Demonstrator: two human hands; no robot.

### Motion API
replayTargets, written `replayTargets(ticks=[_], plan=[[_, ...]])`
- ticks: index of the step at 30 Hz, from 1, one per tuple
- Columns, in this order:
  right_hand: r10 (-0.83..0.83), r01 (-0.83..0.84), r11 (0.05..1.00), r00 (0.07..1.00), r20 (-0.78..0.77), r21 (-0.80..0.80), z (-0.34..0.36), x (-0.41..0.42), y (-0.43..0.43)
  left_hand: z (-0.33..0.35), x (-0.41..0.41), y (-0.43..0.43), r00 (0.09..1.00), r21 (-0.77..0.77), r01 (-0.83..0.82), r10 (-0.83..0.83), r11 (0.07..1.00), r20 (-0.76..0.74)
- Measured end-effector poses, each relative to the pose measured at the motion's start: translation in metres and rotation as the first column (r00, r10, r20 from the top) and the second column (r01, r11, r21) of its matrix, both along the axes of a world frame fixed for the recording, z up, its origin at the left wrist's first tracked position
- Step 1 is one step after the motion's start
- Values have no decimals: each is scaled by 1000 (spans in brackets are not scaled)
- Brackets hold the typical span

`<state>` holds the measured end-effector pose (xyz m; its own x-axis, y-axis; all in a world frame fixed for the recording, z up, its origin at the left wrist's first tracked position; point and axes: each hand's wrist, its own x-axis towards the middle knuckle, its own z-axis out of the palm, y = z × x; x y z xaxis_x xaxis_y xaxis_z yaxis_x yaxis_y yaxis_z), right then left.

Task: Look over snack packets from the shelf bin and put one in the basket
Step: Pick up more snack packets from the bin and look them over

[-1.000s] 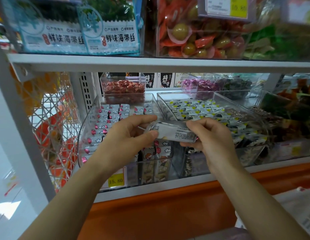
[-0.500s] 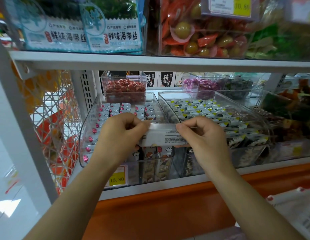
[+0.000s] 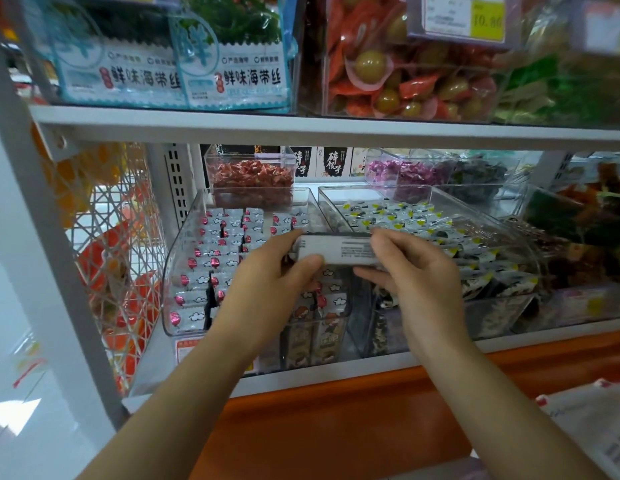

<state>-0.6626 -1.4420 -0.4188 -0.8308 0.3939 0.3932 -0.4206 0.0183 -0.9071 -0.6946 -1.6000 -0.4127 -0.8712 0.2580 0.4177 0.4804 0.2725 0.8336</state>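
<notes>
Pinching its ends between thumb and fingers, the left hand point(image 3: 267, 285) and right hand point(image 3: 416, 271) hold the snack packet point(image 3: 339, 251) level, printed back up, over the gap between the left bin point(image 3: 176, 258) and the right bin point(image 3: 370, 194). Both hands hide the left bin's front rows. A second ago the packet sloped down to the right.

Two bins point(image 3: 183, 258) side by side on the shelf point(image 3: 336, 372) — smaller tubs point(image 3: 249, 178) behind.
</notes>
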Motion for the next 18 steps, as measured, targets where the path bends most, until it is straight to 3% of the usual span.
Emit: replayTargets(ticks=[4, 7, 12, 15, 18], plan=[[55, -58, 981, 998, 18, 184, -4, -3, 0, 1, -2, 2, 998, 138, -22, 13, 990, 65], [9, -5, 979, 1000, -16, 202, -1, -7, 3, 3, -7, 1, 998, 66, -48, 45, 997, 42], [-175, 175, 985, 985, -16, 9, 3, -20, 12, 10, -47, 2, 986, -296, -165, 158, 941, -46], [-212, 215, 968, 976, 39, -128, 6, -29, 14, 13, -82, 10, 982, -545, -188, 142, 817, -126], [-227, 233, 954, 972, 51, -191, 9, -35, 16, 11, -117, 19, 983, -752, -180, 98, 634, -152]])
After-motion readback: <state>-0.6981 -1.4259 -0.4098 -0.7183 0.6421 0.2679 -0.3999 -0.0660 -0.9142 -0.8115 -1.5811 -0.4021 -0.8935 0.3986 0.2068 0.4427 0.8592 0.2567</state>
